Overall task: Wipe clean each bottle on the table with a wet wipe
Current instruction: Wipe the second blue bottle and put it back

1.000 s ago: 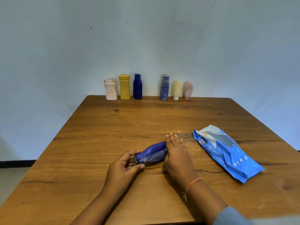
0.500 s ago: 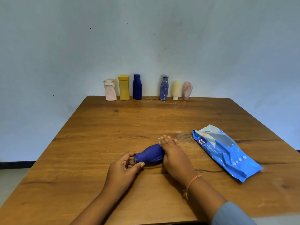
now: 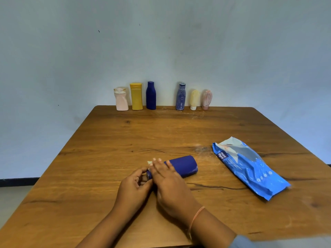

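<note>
The tabletop [image 3: 125, 140] carries everything. The wipe pack [image 3: 249, 167] lies at the right of the frame, handy for a fresh sheet, and six more bottles [image 3: 151, 95] stand along the far edge, upper centre, probably awaiting their turn. The blue bottle [image 3: 184, 166] lies on its side at lower centre. My right hand [image 3: 170, 181] lays fairly flat fingers across its neck, while my left hand [image 3: 136, 183] pinches the cap end to steady it. The wet wipe [image 3: 149, 162] shows one pale corner.
</note>
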Available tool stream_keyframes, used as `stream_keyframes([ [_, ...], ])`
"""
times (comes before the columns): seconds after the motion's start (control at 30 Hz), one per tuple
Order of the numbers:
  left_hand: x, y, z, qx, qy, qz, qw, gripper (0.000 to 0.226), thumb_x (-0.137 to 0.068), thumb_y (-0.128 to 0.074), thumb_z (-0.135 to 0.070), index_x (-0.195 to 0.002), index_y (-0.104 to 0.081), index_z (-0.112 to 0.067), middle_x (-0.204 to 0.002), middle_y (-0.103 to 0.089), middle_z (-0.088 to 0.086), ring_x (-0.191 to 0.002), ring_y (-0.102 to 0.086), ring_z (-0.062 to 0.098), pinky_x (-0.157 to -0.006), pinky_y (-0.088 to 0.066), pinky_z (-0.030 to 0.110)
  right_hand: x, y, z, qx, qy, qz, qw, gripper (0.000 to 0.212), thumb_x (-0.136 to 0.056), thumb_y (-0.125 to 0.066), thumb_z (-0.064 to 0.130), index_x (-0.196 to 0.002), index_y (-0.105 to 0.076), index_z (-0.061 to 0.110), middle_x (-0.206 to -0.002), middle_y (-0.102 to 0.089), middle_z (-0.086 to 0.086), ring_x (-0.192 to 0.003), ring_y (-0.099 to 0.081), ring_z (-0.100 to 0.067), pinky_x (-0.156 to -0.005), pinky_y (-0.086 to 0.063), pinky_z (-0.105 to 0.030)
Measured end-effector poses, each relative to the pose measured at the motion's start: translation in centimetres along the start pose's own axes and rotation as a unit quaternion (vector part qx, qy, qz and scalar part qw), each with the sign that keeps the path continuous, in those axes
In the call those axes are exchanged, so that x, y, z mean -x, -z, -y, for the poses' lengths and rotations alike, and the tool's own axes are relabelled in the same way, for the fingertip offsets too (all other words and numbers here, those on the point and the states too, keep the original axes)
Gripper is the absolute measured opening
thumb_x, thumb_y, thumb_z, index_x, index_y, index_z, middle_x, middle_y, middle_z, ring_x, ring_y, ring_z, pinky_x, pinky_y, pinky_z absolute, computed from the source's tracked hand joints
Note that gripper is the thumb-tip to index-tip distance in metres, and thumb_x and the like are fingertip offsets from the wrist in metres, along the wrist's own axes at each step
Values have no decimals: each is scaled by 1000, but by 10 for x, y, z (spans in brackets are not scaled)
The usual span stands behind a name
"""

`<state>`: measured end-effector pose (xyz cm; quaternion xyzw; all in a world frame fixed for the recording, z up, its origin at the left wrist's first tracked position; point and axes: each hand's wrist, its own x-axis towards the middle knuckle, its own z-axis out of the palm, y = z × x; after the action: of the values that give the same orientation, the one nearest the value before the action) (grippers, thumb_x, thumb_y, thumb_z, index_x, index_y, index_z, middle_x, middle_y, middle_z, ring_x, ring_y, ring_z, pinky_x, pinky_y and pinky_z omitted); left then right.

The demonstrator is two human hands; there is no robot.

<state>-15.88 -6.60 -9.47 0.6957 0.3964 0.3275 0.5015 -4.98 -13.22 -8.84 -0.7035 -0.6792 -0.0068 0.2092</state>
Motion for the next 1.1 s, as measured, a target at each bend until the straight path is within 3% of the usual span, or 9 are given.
stream_keyframes([
  [0.13,2,-1,0,-22,5,1,1000,38,-77,-71,-6,-101,-60,-34,-80,-71,-2,-68,-67,3,-70,-52,19,-6,25,-42,-10,-96,6,995,59,-90,-36,4,-147,-22,10,-155,-17,-5,-143,-9,-13,-109,8,-20],
  [0.33,3,-1,-5,-50,-12,4,999,34,-80,-69,-12,-99,-56,-37,-71,-67,-4,-58,-60,-4,-61,-47,9,12,25,-49,10,-178,-43,983,61,-86,-24,13,-147,-19,7,-155,-15,-10,-144,-8,-19,-113,5,-27],
  [0.43,3,-2,-6,-61,-7,5,998,33,-81,-69,-11,-97,-55,-36,-69,-67,-7,-58,-60,-5,-58,-45,5,19,9,-23,16,-167,-79,983,69,-74,-19,17,-137,-41,1,-144,-39,-16,-137,-32,-27,-114,-11,-39],
  [0.53,2,-1,-3,-63,-21,7,998,31,-81,-66,-1,-97,-60,-27,-63,-67,-16,-58,-60,-6,-58,-42,5,18,-4,9,-22,-74,-59,995,60,-80,-30,11,-139,-38,2,-147,-32,-10,-138,-26,-22,-115,-12,-43],
  [0.63,2,1,0,-90,-48,-5,995,33,-82,-60,1,-92,-61,-30,-77,-68,-26,-72,-63,-4,-64,-45,11,8,-6,18,-16,-16,-10,1000,56,-78,-33,16,-129,-53,3,-135,-52,-12,-127,-47,-22,-105,-30,-45],
  [0.73,4,0,-4,-70,-33,6,997,32,-80,-64,1,-100,-61,-24,-63,-65,-8,-56,-58,-5,-56,-42,6,-3,3,-2,-13,-8,18,1000,62,-78,-25,20,-134,-46,2,-140,-45,-16,-131,-42,-26,-110,-14,-43],
  [0.83,4,-2,-6,-64,-22,7,998,31,-80,-69,-6,-105,-60,-22,-59,-61,-7,-51,-56,-7,-55,-41,5,-6,17,-38,7,-69,2,998,60,-86,-24,14,-146,-23,9,-154,-20,-8,-143,-13,-16,-110,9,-22],
  [0.97,4,-2,-6,-77,-19,2,997,30,-81,-68,-15,-106,-58,-28,-61,-60,-6,-53,-56,-4,-57,-43,9,3,32,-67,1,-155,-19,988,61,-89,-34,4,-148,-21,11,-155,-17,-6,-143,-10,-14,-112,5,-22],
  [1.1,4,-2,-9,-80,-13,2,997,29,-82,-68,-15,-102,-55,-32,-65,-64,-1,-57,-58,-1,-57,-43,9,14,16,-46,-3,-136,-37,990,68,-80,-25,10,-148,-17,8,-156,-12,-10,-144,-6,-19,-114,8,-28],
])
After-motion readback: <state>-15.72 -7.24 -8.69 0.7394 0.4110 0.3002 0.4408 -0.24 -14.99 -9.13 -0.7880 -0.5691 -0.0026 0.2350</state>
